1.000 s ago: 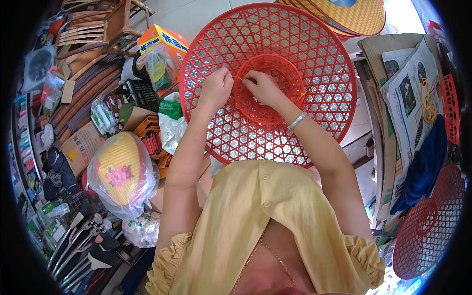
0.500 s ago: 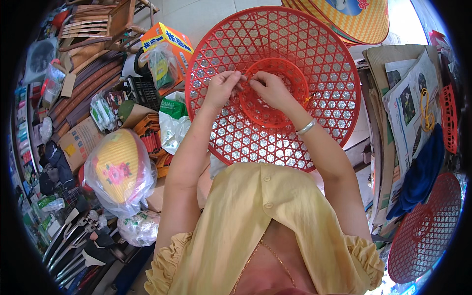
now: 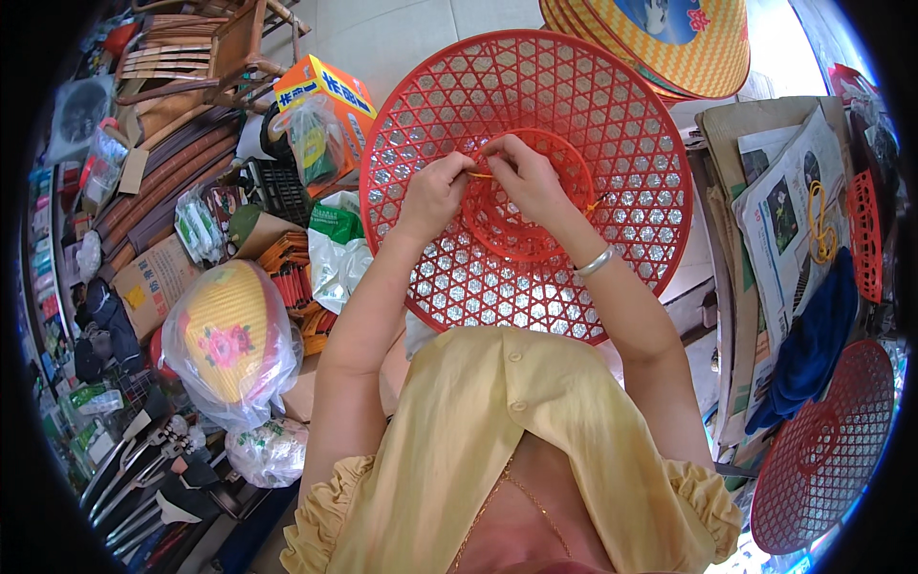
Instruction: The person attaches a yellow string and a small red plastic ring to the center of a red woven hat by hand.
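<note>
A wide red openwork plastic hat [image 3: 421, 124] lies hollow side up before me, a round red inner ring [image 3: 564, 251] at its middle. Over the ring's left side, a short yellow cord [image 3: 481, 175] stretches between my fingertips. My left hand [image 3: 435, 198] is closed in a pinch on one part of it. My right hand [image 3: 524, 180], bent at the knuckles, pinches it from the other side, its fingertips partly hidden. On the ring's right side, a small yellow knot [image 3: 593, 206] is fixed.
Stacked yellow woven hats [image 3: 693, 57] stand beyond the red one. At right are cardboard and newspapers [image 3: 784, 210], a yellow cord bundle [image 3: 820, 225] and another red hat [image 3: 822, 450]. An orange box [image 3: 330, 96], a plastic-wrapped hat [image 3: 229, 335] and bagged goods crowd the left.
The yellow cord now shows between my fingertips, where it was hard to see before. My right hand has turned slightly upward, and the view has shifted a little.
</note>
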`<state>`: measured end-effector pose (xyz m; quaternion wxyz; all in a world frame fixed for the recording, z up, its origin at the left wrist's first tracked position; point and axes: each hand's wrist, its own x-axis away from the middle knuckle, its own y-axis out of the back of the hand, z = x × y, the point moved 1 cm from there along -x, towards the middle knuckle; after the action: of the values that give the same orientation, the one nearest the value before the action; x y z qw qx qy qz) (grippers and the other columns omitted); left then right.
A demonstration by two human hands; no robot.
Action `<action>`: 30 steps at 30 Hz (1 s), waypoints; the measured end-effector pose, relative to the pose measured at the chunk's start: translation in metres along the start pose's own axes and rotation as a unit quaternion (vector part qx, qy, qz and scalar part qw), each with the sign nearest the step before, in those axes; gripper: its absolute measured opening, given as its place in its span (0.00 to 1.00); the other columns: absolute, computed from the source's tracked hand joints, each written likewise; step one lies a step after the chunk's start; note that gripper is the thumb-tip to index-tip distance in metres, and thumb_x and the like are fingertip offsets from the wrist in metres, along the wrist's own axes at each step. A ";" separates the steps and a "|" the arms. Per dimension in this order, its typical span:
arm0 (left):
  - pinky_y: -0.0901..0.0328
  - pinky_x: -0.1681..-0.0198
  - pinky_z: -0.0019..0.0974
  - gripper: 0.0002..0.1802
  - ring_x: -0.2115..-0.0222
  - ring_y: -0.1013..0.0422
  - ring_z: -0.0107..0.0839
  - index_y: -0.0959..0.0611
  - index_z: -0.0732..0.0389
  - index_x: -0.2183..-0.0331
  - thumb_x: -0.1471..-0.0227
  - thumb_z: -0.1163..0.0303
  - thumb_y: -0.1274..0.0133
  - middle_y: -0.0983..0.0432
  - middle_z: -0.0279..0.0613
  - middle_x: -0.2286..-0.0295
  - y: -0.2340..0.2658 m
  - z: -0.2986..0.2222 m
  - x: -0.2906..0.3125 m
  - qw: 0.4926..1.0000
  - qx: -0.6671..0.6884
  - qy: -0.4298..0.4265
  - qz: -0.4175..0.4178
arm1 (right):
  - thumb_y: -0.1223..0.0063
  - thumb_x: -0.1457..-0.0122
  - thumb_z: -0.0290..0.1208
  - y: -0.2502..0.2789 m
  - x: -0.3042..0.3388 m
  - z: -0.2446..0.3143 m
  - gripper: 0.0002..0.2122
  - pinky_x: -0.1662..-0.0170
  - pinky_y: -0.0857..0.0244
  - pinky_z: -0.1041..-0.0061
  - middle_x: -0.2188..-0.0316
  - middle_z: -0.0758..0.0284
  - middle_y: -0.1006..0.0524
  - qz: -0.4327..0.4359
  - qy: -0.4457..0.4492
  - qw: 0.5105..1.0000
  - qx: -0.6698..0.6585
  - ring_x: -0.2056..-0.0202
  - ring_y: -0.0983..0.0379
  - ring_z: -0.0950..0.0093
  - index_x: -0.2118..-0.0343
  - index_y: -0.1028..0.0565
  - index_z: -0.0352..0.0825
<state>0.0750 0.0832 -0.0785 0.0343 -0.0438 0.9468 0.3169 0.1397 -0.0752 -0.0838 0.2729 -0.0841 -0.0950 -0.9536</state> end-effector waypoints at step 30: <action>0.34 0.68 0.37 0.10 0.69 0.30 0.38 0.25 0.59 0.70 0.59 0.80 0.46 0.29 0.41 0.74 0.011 -0.007 -0.013 0.994 -0.108 -0.025 -0.011 | 0.49 0.43 0.26 -0.014 -0.016 -0.018 0.08 0.64 0.32 0.71 0.71 0.61 0.21 -0.015 0.065 0.998 0.018 0.69 0.24 0.69 0.61 0.25 0.33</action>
<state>0.0866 0.0891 -0.0651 0.0565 -0.0499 0.9052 0.4182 0.1437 -0.0597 -0.1069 0.2657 -0.0154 -0.0951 -0.9592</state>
